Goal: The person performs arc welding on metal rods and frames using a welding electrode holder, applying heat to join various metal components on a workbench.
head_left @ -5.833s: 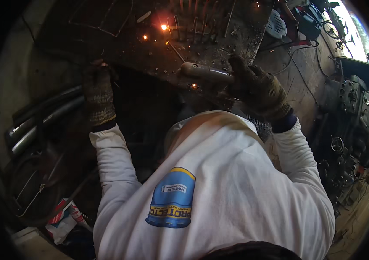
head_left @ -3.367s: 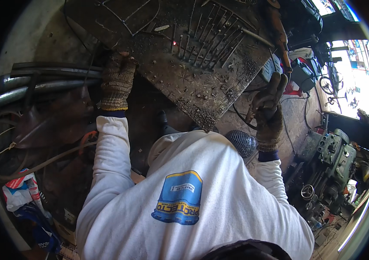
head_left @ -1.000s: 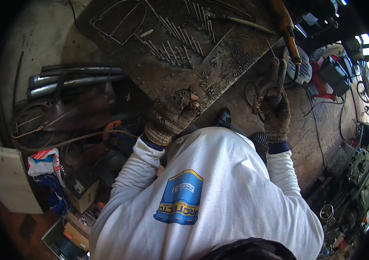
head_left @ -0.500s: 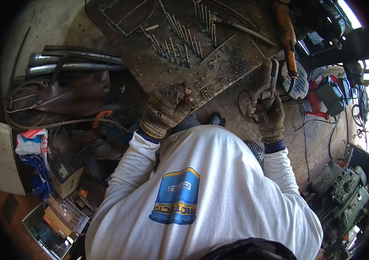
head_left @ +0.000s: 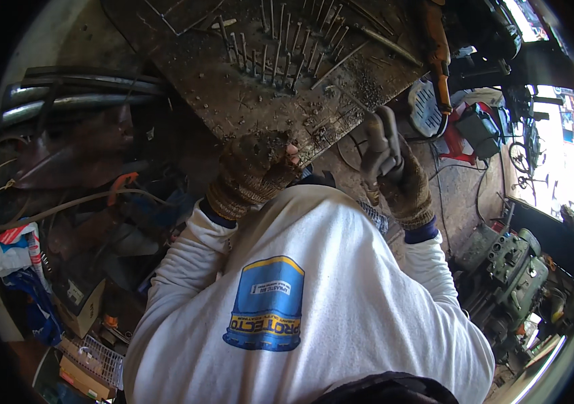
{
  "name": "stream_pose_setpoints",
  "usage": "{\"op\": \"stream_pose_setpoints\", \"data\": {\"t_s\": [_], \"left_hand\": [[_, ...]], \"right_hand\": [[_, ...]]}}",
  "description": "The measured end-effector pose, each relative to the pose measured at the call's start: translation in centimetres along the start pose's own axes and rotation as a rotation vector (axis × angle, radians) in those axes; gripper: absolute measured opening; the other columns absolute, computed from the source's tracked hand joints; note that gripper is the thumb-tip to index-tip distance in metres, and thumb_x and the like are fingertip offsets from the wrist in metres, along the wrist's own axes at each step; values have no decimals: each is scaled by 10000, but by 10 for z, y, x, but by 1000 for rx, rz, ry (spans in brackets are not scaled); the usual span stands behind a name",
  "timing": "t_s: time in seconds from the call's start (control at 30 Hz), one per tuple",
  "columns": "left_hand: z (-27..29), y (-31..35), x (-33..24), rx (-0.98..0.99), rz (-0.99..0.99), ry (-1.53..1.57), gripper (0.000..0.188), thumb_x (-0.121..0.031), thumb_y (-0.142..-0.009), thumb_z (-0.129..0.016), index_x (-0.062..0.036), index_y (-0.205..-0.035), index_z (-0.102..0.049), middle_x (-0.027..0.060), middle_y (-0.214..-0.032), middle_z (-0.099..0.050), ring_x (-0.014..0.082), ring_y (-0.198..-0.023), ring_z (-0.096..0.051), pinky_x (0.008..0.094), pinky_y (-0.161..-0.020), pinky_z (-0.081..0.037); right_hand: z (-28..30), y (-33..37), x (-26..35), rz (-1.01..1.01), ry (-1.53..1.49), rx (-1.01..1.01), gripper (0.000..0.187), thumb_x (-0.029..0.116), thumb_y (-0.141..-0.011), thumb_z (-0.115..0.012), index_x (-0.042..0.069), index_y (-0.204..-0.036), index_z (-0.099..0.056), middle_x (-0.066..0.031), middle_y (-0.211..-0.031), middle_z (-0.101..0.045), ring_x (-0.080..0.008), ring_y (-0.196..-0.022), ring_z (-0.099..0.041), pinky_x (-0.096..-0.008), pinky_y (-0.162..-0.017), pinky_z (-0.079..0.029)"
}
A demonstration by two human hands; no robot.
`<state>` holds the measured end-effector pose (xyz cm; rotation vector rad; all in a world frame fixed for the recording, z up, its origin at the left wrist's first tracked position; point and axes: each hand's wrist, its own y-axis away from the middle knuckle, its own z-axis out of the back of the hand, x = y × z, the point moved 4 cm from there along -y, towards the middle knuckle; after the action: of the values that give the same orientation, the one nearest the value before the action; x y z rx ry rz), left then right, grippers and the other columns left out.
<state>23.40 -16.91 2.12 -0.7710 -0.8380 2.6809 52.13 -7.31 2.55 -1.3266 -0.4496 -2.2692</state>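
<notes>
My right hand, in a dirty knit glove, grips a grey welding electrode holder just off the table's near right edge. A thin rod reaches from its jaw toward the upper left, over the tabletop. My left hand, in a worn glove with a bare fingertip showing, is curled at the near edge of the metal table. Whatever may be inside its fingers is hidden. Beyond it, several metal rods stand upright in rows on the tabletop, among dark grit and scraps.
An orange-brown power tool lies along the table's right side. Metal tubes and a hose are at the left. Cables, a red-and-black machine and a green-grey machine stand on the floor at the right.
My right hand has raised the electrode holder and turned it, bringing it left toward the table. The left hand stays at the table edge. The view has shifted slightly.
</notes>
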Motion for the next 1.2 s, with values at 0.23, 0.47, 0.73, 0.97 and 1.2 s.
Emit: {"op": "stream_pose_setpoints", "data": {"t_s": [0.23,0.47,0.73,0.97,1.2], "left_hand": [[-9,17,10,-7,-99,13,314,-156,-869,-762,-158,-1156,-634,19,-987,-679,267,-900,-685,407,-746,-558],[-10,16,6,42,-31,-44,270,-156,-882,-744,-135,-1126,-632,28,-1013,-672,262,-907,-674,433,-766,-552],[-11,18,10,40,-48,26,237,-202,-895,-736,-116,-1092,-635,65,-1027,-663,314,-906,-650,466,-799,-542],[-13,21,15,99,103,39,238,-292,-869,-758,-204,-1072,-671,8,-1080,-675,257,-997,-648,408,-843,-541],[-12,19,15,83,100,82,246,-278,-866,-758,-209,-1087,-673,8,-1092,-674,268,-996,-641,407,-842,-536]], "right_hand": [[-21,-11,34,88,339,136,889,243,-833,-811,-34,-1527,-329,-247,-1257,-654,-376,-1134,-681,-409,-938,-558],[-35,-30,33,96,399,136,882,220,-845,-791,-26,-1534,-299,-227,-1184,-682,-379,-1060,-707,-422,-888,-579],[-43,-42,21,164,400,92,836,233,-863,-784,1,-1523,-326,-219,-1097,-710,-358,-954,-735,-423,-800,-599],[-41,-49,18,138,415,113,822,237,-863,-789,6,-1514,-343,-183,-1059,-718,-352,-893,-743,-418,-753,-603],[-42,-51,18,195,402,88,765,273,-863,-790,7,-1464,-399,-183,-1013,-714,-353,-862,-740,-414,-702,-599]]}}
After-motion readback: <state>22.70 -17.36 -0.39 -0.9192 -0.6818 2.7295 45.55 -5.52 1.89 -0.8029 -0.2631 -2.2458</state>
